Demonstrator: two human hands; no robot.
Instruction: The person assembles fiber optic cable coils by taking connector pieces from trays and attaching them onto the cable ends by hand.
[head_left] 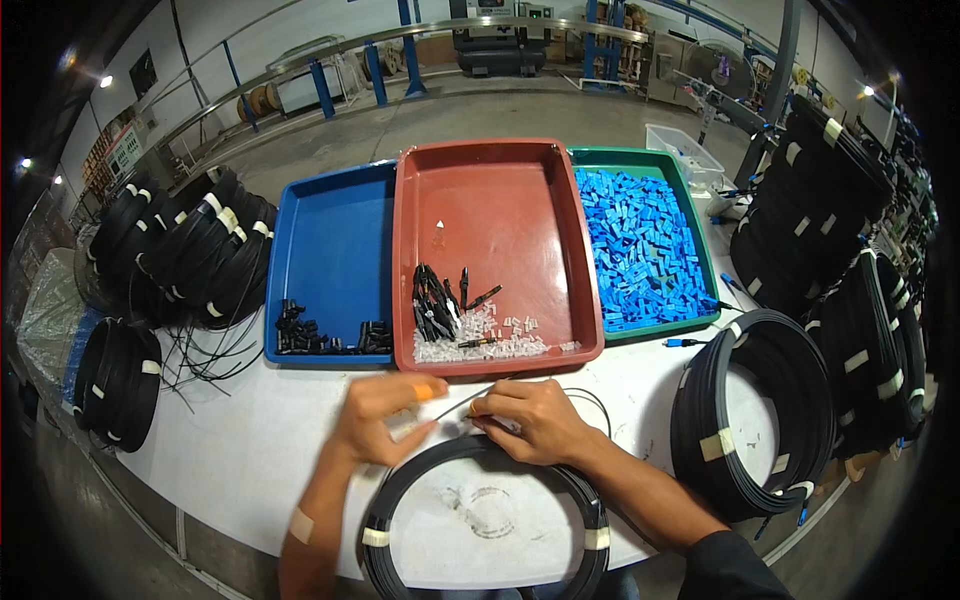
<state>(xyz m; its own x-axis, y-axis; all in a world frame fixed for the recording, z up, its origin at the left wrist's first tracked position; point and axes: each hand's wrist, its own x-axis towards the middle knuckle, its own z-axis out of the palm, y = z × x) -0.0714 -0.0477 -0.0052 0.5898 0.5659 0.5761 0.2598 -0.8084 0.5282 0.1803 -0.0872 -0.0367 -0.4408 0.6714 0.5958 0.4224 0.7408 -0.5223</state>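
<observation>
A coil of black cable [450, 452], bound with pale tape, lies on the white table in front of me. From it a thin loose cable end [455, 407] runs up between my hands. My right hand [530, 420] pinches this cable near its tip, with orange tape round a finger; the tip itself is hidden. My left hand [385, 418], also with orange tape on a finger, is just left of it, thumb and fingers spread apart beside the cable. Beyond my hands, a red tray [500, 215] holds black connector parts [432, 305] and small clear pieces [480, 345].
Left of the red tray, a blue tray [335, 230] holds black sleeves [300, 330]. On the right a green tray [690, 205] is filled with blue connector pieces [645, 250]. Cable coils [215, 255] stand at the left; another coil [705, 420] and taller stacks [800, 220] are at the right.
</observation>
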